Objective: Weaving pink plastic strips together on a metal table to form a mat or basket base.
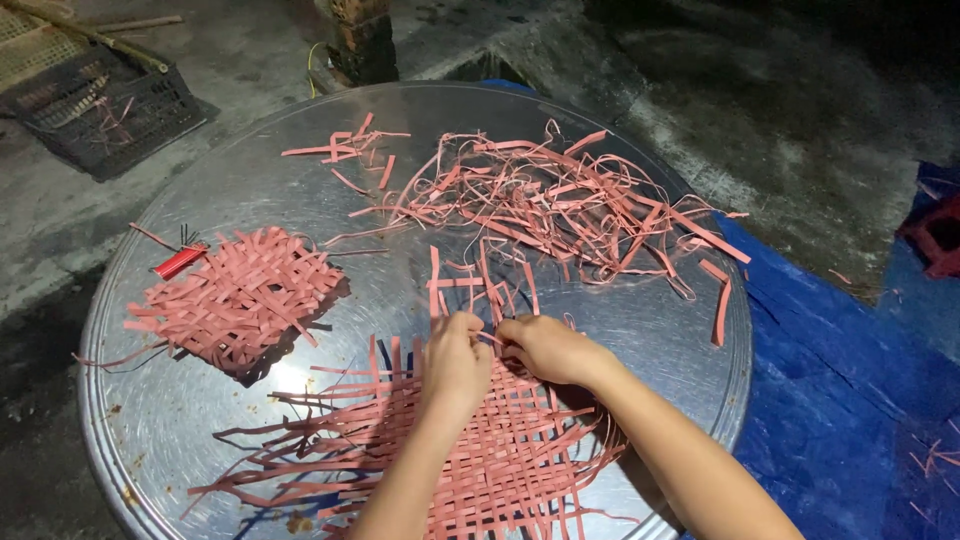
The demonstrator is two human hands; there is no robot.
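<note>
Head view looks down on a round, shiny metal bench (200, 420) standing on a grey concrete floor (760, 110), with a blue plastic tarpaulin (850, 360) spread along the right side and a dark slatted plastic crate (100, 110) at the upper left.

On the bench, nearest the person, lies a half-woven mat of flat pink strips (500, 460), its loose ends sticking out on every side. A smaller finished pink woven square (235, 295) sits well apart to the left, and a loose tangled heap of pink strips (540, 200) covers the far side. A small red cylinder-like object (180, 262) rests just beside the finished square; what it is cannot be told.

Both hands meet at the far edge of the half-woven mat. The left hand (455, 365) is closed with its fingertips pinching a strip end, and the right hand (545, 348) is curled beside it, fingers pinched on the same spot, almost touching the left.

As a judgement, the weave here goes well if the strip is kept flat and untwisted, passed alternately over and under the crossing strips, then pushed snug against its neighbour while one hand pins the mat so the open lattice does not shift.
</note>
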